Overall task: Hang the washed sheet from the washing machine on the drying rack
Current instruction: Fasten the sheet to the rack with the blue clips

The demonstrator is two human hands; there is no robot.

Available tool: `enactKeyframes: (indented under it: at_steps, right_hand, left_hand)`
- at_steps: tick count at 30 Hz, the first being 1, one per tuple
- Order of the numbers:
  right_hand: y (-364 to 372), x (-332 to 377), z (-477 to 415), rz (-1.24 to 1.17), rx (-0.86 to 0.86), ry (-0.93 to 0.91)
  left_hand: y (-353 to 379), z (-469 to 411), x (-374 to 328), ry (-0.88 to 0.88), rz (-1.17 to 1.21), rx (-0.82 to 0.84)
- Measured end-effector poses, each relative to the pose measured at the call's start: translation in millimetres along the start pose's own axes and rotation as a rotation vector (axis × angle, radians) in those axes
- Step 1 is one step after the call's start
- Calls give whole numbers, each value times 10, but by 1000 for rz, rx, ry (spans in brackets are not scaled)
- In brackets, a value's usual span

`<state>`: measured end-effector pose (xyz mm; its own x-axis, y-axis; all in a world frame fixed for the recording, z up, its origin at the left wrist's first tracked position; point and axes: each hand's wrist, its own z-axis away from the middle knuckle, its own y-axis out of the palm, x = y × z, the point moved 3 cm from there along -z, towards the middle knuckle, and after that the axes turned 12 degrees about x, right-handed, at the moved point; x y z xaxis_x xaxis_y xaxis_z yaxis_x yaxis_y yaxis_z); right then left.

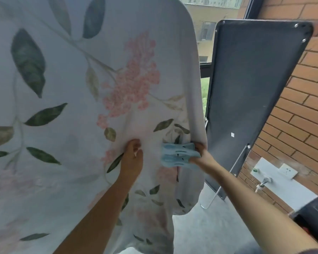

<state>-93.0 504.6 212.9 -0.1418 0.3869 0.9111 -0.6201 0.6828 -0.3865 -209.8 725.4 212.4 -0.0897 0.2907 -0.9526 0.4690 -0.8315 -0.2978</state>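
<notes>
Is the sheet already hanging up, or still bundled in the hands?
Hanging. The floral sheet drapes from above, spread wide. The left hand pinches it, and the right hand holds a blue clip against its edge.

sheet (77, 74) — white, green-leaf and pink-flower print | hanging draped, right edge gathered

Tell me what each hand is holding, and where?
The right hand grips a blue clothes peg by its handle end. The left hand pinches the flowered sheet beside it.
</notes>
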Motion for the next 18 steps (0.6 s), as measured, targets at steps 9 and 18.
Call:
enactKeyframes:
  at_steps: [9,18]
  right_hand:
    - [-789,-474,65,69,221,154]
    - [-829,-692,6,-107,574,131]
  left_hand:
    - [727,-121,-436,232,-473,443]
    - [1398,-5,-333,32,-777,730]
